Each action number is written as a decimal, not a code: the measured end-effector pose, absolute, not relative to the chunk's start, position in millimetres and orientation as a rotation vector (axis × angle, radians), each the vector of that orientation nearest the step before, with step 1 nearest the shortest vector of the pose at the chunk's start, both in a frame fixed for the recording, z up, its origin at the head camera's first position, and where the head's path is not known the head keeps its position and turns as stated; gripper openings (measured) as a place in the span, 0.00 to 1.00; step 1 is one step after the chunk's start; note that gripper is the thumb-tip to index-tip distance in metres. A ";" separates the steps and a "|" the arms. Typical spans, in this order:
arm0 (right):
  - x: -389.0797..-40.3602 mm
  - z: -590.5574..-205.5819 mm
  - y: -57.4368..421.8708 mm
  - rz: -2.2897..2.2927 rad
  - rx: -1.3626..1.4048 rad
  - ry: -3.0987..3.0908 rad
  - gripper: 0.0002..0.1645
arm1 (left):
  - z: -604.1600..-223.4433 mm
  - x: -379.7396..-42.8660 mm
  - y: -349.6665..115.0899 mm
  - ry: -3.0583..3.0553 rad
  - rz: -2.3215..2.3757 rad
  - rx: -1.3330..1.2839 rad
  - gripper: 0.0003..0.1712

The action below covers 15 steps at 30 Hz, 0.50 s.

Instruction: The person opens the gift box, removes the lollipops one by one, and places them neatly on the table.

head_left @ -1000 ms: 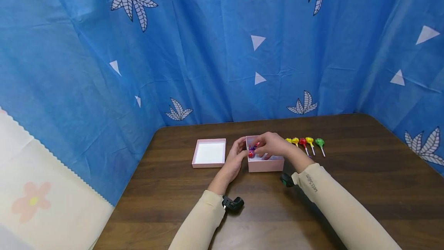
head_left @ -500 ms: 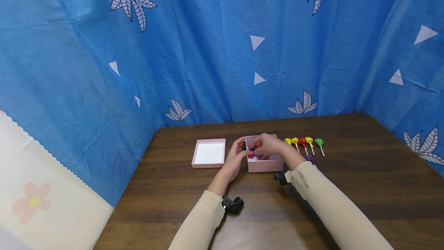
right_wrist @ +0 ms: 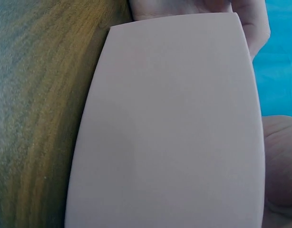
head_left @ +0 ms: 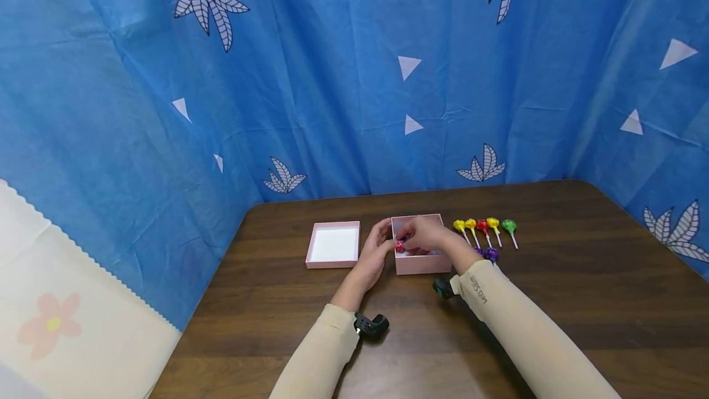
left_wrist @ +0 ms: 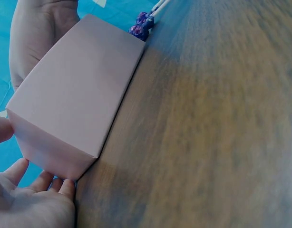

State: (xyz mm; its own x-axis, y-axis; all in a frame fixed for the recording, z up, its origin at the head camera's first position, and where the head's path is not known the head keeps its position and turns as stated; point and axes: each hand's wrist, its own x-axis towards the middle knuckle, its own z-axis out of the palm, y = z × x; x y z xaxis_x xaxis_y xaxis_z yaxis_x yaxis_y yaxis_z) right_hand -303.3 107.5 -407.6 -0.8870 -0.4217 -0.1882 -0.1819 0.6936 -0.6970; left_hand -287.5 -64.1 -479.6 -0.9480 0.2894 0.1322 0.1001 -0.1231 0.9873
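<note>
A pink open-topped box (head_left: pixel 423 265) stands on the table between both hands. My left hand (head_left: pixel 375 253) rests against its left wall, fingers extended along the side and thumb near the rim. The left wrist view shows those fingertips (left_wrist: pixel 41 180) touching the box's end. My right hand (head_left: pixel 429 234) reaches down into the box from the right, fingers bent toward the wrapped lollipops inside. A red-and-purple lollipop head (head_left: pixel 400 245) shows by the left wall. The box wall hides the right fingertips, so I cannot tell if they pinch a lollipop.
Left of the box lies its shallow pink lid (head_left: pixel 334 244), white inside facing up. Yellow (head_left: pixel 458 225), red (head_left: pixel 482 225) and green (head_left: pixel 509 226) lollipops lie in a row at the right, with purple ones (head_left: pixel 490 254) in front. A blue curtain (head_left: pixel 354 79) hangs behind the table.
My right hand has shifted slightly left and deeper into the box, and its forearm has swung left, uncovering the purple lollipops. The left hand holds its place at the box.
</note>
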 end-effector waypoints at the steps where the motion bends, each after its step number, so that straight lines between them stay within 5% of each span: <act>1: -303.9 -408.0 107.9 -1.001 -0.492 2.572 0.17 | -479.9 -287.6 -64.1 1.988 2.219 0.457 0.35; 15: -308.6 -413.8 105.4 -0.843 -0.702 2.668 0.13 | -480.2 -287.3 -63.7 1.988 2.232 0.480 0.34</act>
